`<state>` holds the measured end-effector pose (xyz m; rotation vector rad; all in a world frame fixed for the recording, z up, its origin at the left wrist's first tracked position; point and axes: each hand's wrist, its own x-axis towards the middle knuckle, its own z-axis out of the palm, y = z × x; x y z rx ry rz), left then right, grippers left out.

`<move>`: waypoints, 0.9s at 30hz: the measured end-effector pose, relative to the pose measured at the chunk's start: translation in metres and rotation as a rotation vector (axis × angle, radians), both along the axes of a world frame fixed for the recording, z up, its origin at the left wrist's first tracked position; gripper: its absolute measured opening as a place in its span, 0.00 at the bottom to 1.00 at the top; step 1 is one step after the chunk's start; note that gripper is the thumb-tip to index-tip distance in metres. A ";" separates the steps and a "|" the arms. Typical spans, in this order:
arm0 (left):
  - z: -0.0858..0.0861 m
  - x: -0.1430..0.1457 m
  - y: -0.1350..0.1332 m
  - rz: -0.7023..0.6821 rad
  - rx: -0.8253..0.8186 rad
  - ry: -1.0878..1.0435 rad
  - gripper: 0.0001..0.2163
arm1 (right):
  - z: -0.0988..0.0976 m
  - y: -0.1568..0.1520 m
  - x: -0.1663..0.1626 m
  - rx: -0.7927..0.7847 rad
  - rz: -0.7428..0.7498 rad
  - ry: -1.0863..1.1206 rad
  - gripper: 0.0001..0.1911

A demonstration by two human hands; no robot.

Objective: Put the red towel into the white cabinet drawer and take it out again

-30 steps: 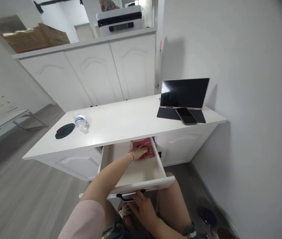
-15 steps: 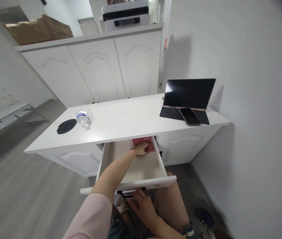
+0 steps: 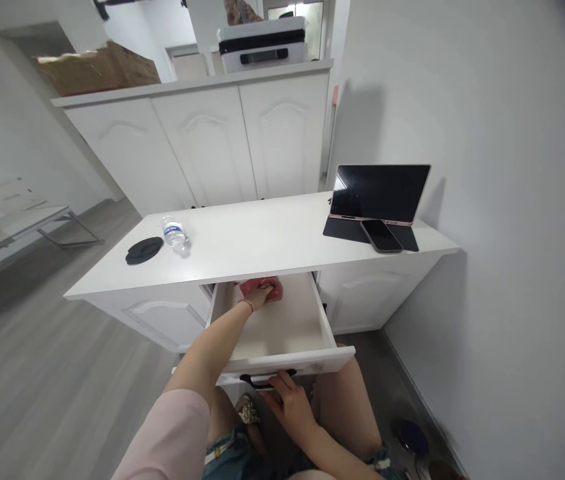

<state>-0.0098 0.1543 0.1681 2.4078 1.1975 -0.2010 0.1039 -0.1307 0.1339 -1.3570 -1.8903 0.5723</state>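
A pulled-out white drawer (image 3: 282, 333) extends from under the tabletop. Inside it, toward the back left, my left hand (image 3: 258, 297) presses on a red cloth (image 3: 275, 289), its fingers over the fabric. Part of the cloth is covered by the hand. At the drawer's front, my right hand (image 3: 292, 403) has its fingers around the right end of the black drawer handle (image 3: 257, 383).
On the white tabletop (image 3: 252, 233) are a clear plastic bottle (image 3: 174, 233), a black flat disc (image 3: 144, 251), a tablet (image 3: 380, 193) on its stand and a phone (image 3: 381, 236). My legs are below the drawer; a wall rises at right.
My left hand has slid the red cloth leftward across the drawer's bottom. My right hand stays at the handle. The view has shifted slightly.
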 end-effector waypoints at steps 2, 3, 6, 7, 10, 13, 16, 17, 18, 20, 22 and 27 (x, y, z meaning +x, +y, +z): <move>0.005 -0.016 -0.002 0.055 0.021 0.046 0.29 | 0.000 0.000 -0.001 0.009 -0.003 0.013 0.09; 0.007 -0.024 -0.003 0.079 0.029 0.066 0.29 | 0.000 0.000 -0.001 0.014 -0.006 0.018 0.09; 0.014 -0.041 -0.006 0.129 0.041 0.113 0.30 | 0.001 0.000 -0.001 0.024 -0.018 0.023 0.09; 0.015 -0.044 -0.007 0.137 0.042 0.124 0.30 | 0.002 0.000 -0.001 0.023 -0.019 0.022 0.09; 0.018 -0.050 -0.011 0.150 0.041 0.157 0.30 | 0.004 -0.001 0.000 0.015 -0.018 0.011 0.08; 0.018 -0.052 -0.013 0.144 0.034 0.180 0.32 | 0.005 -0.001 0.000 0.018 -0.024 -0.001 0.08; 0.022 -0.057 -0.016 0.099 0.002 0.191 0.34 | 0.004 -0.001 0.000 0.018 -0.019 0.006 0.08; 0.024 -0.059 -0.018 0.074 -0.014 0.190 0.35 | 0.004 -0.001 0.000 0.016 -0.017 0.006 0.07; 0.026 -0.061 -0.020 0.045 -0.031 0.188 0.35 | 0.003 -0.001 0.000 0.016 -0.016 0.004 0.07; 0.031 -0.064 -0.025 -0.013 -0.064 0.180 0.34 | 0.003 -0.001 0.000 0.015 -0.018 -0.006 0.07; 0.035 -0.067 -0.033 -0.060 -0.091 0.173 0.32 | 0.003 -0.002 0.000 0.012 -0.015 -0.008 0.07; 0.037 -0.073 -0.057 -0.119 -0.120 0.155 0.30 | 0.002 -0.001 0.001 0.025 -0.012 0.010 0.07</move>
